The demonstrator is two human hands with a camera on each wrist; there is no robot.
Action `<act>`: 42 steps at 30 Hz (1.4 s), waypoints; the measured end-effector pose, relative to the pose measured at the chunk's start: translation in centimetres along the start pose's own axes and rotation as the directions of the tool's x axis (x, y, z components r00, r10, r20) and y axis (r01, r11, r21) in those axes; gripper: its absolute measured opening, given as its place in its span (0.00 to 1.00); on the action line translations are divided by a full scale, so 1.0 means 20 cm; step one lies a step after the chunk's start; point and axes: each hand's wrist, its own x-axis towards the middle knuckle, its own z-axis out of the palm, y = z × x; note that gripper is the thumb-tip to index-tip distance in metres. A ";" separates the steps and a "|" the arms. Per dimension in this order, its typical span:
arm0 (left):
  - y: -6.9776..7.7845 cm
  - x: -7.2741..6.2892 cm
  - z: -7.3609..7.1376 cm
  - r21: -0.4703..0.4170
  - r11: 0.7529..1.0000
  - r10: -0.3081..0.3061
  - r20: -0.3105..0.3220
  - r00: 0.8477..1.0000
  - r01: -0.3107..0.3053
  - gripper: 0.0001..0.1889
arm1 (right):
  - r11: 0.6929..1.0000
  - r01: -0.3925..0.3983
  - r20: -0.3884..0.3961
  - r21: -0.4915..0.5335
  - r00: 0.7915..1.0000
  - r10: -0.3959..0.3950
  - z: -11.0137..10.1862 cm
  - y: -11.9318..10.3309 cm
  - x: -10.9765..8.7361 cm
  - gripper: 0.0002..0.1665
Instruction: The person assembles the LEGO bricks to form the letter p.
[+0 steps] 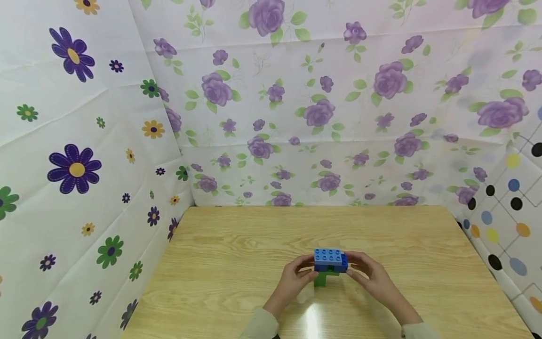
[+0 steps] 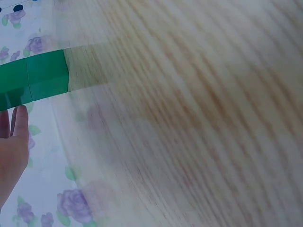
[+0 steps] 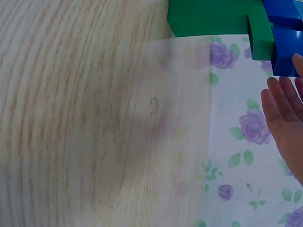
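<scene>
A small build of toy building bricks stands upright on the wooden table. On top lies a light blue studded brick (image 1: 327, 254), over dark blue bricks (image 1: 344, 262). Green bricks (image 1: 320, 278) form the column below; the right wrist view shows a green ledge jutting under the blue. My left hand (image 1: 294, 278) holds the build's left end between thumb and fingers. From the other side, my right hand (image 1: 377, 278) grips the dark blue end, its thumb at the near corner and fingers behind. In the left wrist view, fingertips (image 2: 21, 118) appear beside the green column (image 2: 47, 73).
The light wooden tabletop (image 1: 228, 249) extends around the build and reflects light near the front. A purple-rose sheet (image 1: 296, 113) hangs at the back. Flowered sheeting (image 1: 97, 197) lines the left side, and a dotted sheet (image 1: 508, 221) the right.
</scene>
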 end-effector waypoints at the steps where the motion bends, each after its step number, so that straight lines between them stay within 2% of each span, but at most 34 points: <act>1: 0.00 0.00 0.00 -0.006 1.000 0.005 0.000 1.000 -0.005 0.23 | 1.000 -0.001 -0.003 0.005 1.000 0.001 0.00 0.00 0.00 0.24; 12: -0.01 -0.01 -0.01 -0.017 0.999 0.042 -0.005 0.999 -0.042 0.21 | 0.999 -0.002 -0.034 0.041 0.999 0.003 0.02 -0.01 -0.01 0.23; 22: 0.00 -0.01 -0.02 0.001 0.999 0.046 -0.028 0.999 -0.046 0.20 | 1.000 0.003 -0.044 0.010 0.999 -0.002 0.02 -0.02 0.01 0.24; 36: 0.03 0.02 -0.02 0.028 1.000 0.011 -0.070 0.998 -0.009 0.20 | 1.000 0.008 -0.076 0.001 0.997 -0.008 0.02 -0.04 0.07 0.24; 42: 0.03 0.03 -0.02 0.045 0.999 -0.011 -0.098 0.995 0.015 0.19 | 0.999 -0.040 -0.072 0.027 0.997 0.042 0.03 -0.05 0.08 0.24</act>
